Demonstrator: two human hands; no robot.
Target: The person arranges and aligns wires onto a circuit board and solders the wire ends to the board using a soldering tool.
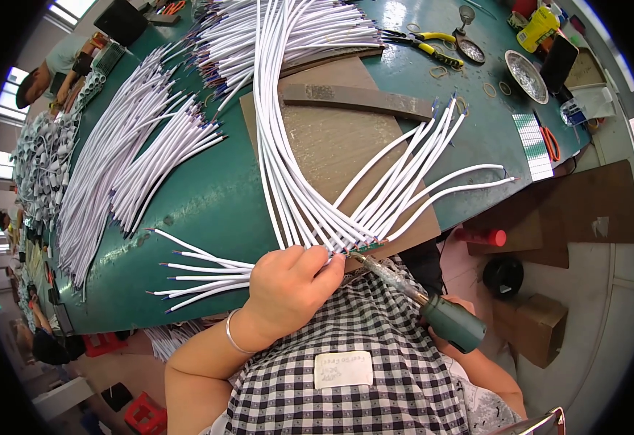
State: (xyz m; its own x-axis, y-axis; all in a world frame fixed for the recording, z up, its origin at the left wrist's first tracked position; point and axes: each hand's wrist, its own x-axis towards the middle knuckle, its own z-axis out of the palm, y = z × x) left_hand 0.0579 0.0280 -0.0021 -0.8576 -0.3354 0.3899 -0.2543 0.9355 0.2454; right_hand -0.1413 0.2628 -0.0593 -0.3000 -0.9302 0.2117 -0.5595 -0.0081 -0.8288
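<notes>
My left hand (295, 290), with a bracelet at the wrist, is closed around a bunch of white cables (277, 145) at the table's near edge. The cables arch up from it, and stripped ends fan out left and right. My right hand (451, 312), partly hidden behind the handle, grips a soldering iron (456, 325) with a green handle. Its metal tip meets the cable ends beside my left fingertips, where a narrow green strip (369, 249) shows. Whether the tip touches the strip or a wire is too small to tell.
A dark metal bar (360, 100) lies across a brown board (331, 141). Piles of white cables (117, 152) cover the table's left and far side. Pliers (433, 49), a metal bowl (525, 76) and orange scissors (550, 143) sit at right. Another person (48, 76) is at far left.
</notes>
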